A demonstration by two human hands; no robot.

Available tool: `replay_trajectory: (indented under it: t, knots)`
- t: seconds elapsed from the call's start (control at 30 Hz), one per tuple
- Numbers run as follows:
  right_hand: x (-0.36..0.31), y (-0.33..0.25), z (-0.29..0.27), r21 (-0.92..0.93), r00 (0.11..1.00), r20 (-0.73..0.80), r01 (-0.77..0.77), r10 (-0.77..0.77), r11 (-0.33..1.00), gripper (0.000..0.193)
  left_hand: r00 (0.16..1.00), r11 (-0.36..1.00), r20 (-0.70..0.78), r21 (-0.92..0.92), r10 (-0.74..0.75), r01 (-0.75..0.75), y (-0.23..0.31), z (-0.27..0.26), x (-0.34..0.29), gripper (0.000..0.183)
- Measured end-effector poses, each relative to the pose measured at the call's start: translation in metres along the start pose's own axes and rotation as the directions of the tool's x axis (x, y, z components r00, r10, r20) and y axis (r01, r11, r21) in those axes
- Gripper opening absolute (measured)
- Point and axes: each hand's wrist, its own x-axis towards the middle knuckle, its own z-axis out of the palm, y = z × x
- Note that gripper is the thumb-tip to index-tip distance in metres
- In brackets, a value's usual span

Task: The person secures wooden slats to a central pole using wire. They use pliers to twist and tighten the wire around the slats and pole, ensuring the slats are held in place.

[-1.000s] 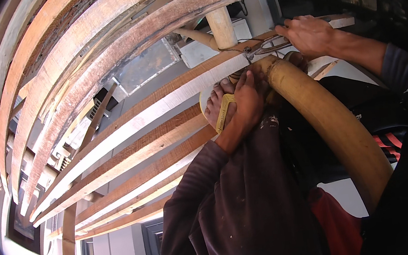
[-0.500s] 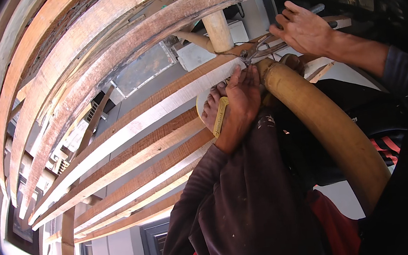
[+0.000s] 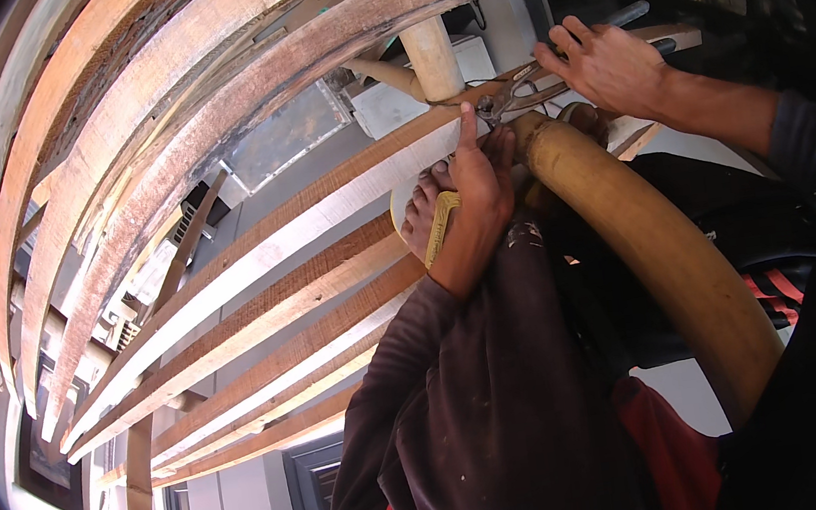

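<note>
Pincers (image 3: pixel 521 97) lie across the crossing of a pale wooden batten (image 3: pixel 322 202) and a brown beam, their jaws beside a dark wire tie. My right hand (image 3: pixel 608 66) is closed over their handles, whose ends stick out beyond it. My left hand (image 3: pixel 483 186) is at the batten's end, just below the jaws. One finger points up along the wood; the others are bent together near the wire, and what they pinch is hidden. A thick bamboo pole (image 3: pixel 648 238) runs from this joint toward the lower right.
My foot, in a sandal with a yellow strap (image 3: pixel 441 226), rests beside my left hand. Several spaced battens (image 3: pixel 262 297) spread to the left with gaps onto a lower level. An upright bamboo post (image 3: pixel 433 56) stands beyond the joint. Below lies a framed grey panel (image 3: pixel 285 143).
My right hand has shifted slightly down, and the pincers' handles show more beyond it. One left finger has lifted and straightened, while the others have drawn in below the jaws.
</note>
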Motion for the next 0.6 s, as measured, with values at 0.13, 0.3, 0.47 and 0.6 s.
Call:
replay_trajectory:
  t: [0.13,0.3,0.47,0.6]
  knots:
    - [0.002,0.001,-0.003,0.009,1.0,-0.011,0.005,-0.005,1.0,0.047,1.0,0.999,-0.011,0.047,-0.014,0.015,0.004,0.001,0.0,0.068]
    - [0.002,0.0,0.003,0.064,0.999,-0.043,-0.022,0.025,0.998,0.046,1.0,0.998,0.002,0.068,0.012,-0.012,0.003,0.002,0.0,0.07]
    - [0.001,0.002,-0.004,0.041,1.0,0.006,-0.007,0.006,0.999,0.044,1.0,0.999,-0.005,0.051,-0.01,0.01,0.004,0.001,0.003,0.068]
    - [0.005,-0.004,-0.01,0.044,0.999,0.01,-0.045,0.044,0.998,0.053,0.998,0.995,0.025,0.079,0.058,-0.059,0.005,0.001,0.002,0.065]
